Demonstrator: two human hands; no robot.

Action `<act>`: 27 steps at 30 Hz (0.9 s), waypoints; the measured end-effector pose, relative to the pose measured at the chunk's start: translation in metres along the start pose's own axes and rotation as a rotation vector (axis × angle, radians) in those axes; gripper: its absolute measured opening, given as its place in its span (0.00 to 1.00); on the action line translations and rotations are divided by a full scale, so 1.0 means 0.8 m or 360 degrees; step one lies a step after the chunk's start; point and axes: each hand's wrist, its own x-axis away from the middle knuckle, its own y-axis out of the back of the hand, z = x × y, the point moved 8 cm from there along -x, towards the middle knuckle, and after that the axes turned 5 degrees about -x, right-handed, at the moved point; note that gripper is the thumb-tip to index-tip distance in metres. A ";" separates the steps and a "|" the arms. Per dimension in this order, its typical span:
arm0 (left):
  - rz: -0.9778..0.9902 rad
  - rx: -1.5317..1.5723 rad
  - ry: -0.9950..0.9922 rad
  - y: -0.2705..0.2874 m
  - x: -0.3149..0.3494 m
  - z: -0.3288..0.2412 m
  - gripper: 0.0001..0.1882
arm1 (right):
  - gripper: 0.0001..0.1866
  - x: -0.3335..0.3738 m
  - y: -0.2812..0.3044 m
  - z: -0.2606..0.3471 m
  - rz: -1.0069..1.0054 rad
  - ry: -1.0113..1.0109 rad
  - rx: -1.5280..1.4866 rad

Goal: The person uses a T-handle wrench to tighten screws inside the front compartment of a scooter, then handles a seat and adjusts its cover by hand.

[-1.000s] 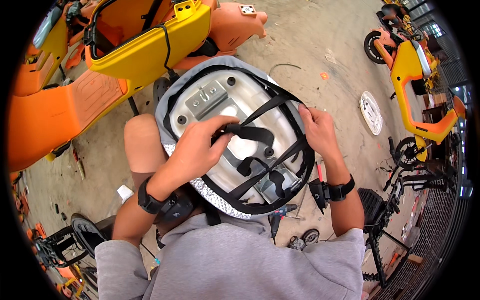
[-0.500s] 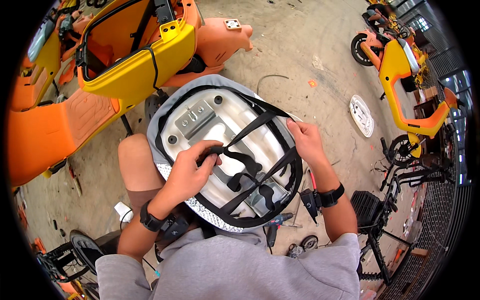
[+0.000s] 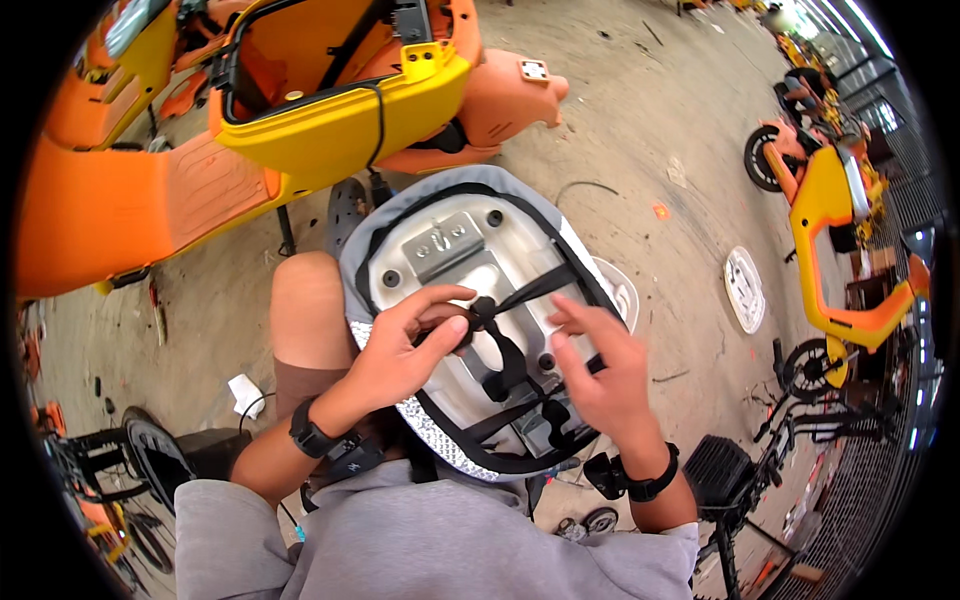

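Note:
An upturned scooter seat (image 3: 520, 240) rests on my lap, its white plastic underside and metal bracket (image 3: 445, 245) facing me. A grey cover (image 3: 480, 178) wraps round its rim, edged in black. Black straps (image 3: 510, 362) cross the underside and come together in a knot near the middle. My left hand (image 3: 405, 350) pinches a black strap end just left of that knot. Over the seat's right side hovers my right hand (image 3: 612, 378), slightly blurred, its thumb and fingers apart with nothing seen between them.
An orange and yellow scooter body (image 3: 340, 130) stands close at the front left. Another yellow scooter frame (image 3: 812, 215) is at the far right, beyond a white plastic panel (image 3: 743, 290) on the floor. A black scooter chassis (image 3: 720, 475) stands at my right.
My right hand has let go of the cover's right edge and moved inward over the seat. My left hand keeps its pinch on the strap near the knot. The view has shifted.

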 end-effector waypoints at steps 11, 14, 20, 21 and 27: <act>-0.0095 -0.0292 -0.0101 0.004 0.000 0.009 0.22 | 0.14 -0.011 -0.066 -0.030 0.0225 -0.0299 -0.0172; 0.0037 -0.0205 0.0204 0.000 -0.010 0.014 0.22 | 0.13 -0.007 -0.062 -0.029 0.0186 -0.0330 -0.0103; -0.0099 -0.0633 -0.0250 -0.002 -0.008 0.005 0.14 | 0.14 0.000 -0.061 -0.022 0.0326 -0.0431 -0.0106; -0.0121 -0.0658 -0.0292 -0.003 -0.007 0.002 0.13 | 0.18 0.004 -0.061 -0.017 0.0312 -0.0438 -0.0062; -0.0290 -0.0606 -0.0513 -0.002 -0.004 -0.015 0.09 | 0.15 -0.001 -0.066 0.010 0.0159 -0.0156 0.0301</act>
